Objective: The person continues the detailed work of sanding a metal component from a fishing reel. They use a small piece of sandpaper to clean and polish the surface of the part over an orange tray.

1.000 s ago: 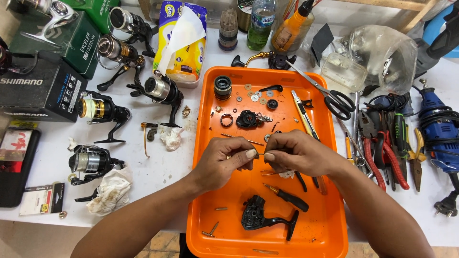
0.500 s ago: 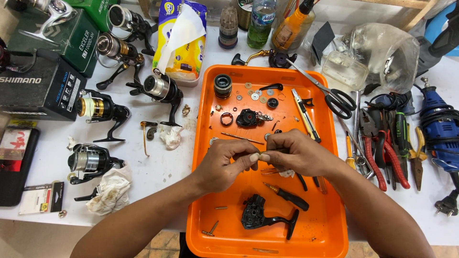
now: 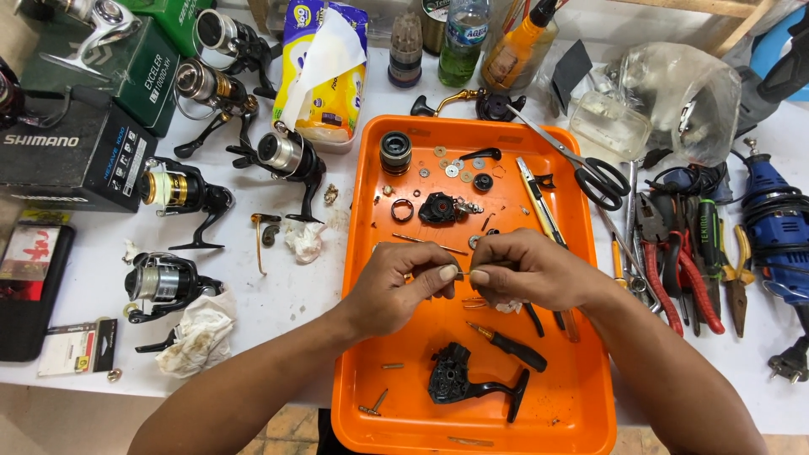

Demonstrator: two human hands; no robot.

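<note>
Over an orange tray [image 3: 581,404], my left hand [image 3: 396,286] and my right hand [image 3: 527,270] meet fingertip to fingertip. Both pinch a thin metal pin [image 3: 463,273] between thumb and forefinger. Below my hands in the tray lie a black reel body with a handle arm [image 3: 459,383] and a small black-handled screwdriver [image 3: 510,345]. Beyond my hands sit a black gear part [image 3: 440,208], a black spool [image 3: 395,152], a thin rod [image 3: 425,244] and several washers and rings.
Several fishing reels [image 3: 286,156] and boxes [image 3: 76,156] stand on the white table to the left, with crumpled tissues [image 3: 198,341]. Scissors [image 3: 590,173], pliers [image 3: 674,261] and a blue rotary tool [image 3: 775,227] lie to the right. Bottles and a tissue pack [image 3: 324,67] line the back.
My hands have drawn a little closer together over the tray, fingertips staying on the small pin. Nothing else has moved.
</note>
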